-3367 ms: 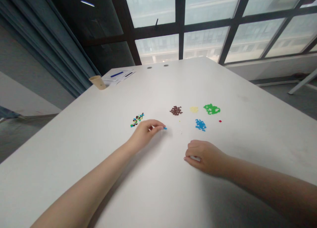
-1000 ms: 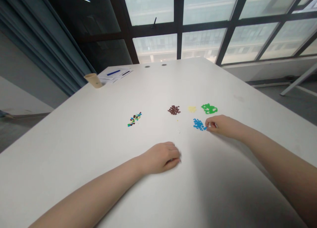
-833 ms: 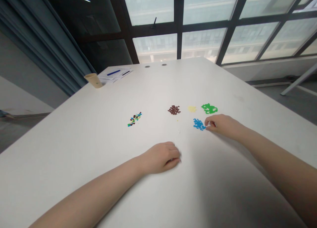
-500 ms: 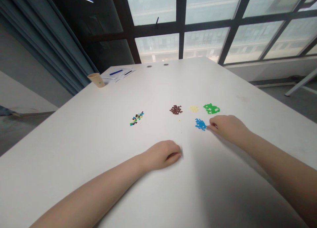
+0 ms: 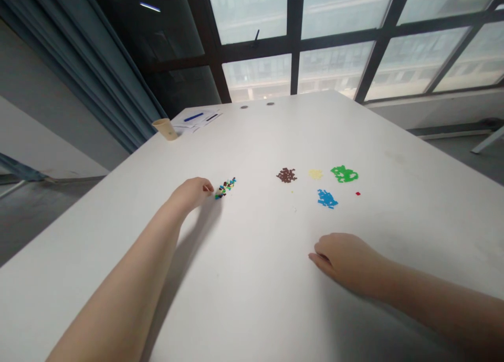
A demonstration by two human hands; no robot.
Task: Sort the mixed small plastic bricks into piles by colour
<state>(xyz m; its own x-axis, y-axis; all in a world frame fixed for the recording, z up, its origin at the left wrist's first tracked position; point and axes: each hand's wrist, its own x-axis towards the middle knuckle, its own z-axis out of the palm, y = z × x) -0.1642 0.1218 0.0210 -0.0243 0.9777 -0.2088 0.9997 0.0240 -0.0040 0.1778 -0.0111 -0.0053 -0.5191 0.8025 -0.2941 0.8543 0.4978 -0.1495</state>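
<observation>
Cup (image 5: 166,131) — contents hidden; left hand (image 5: 192,191) beside mixed pieces (image 5: 226,186).

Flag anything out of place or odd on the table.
A small red piece lies alone, right of the blue pile and in front of the green pile, both grouped by colour. Also stray: a tiny yellow bit and pale scraps left of the blue pile, too small to identify. No visible damage.

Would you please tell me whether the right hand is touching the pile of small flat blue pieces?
No, the right hand is apart from that blue pile, with white tabletop showing between them.
</observation>
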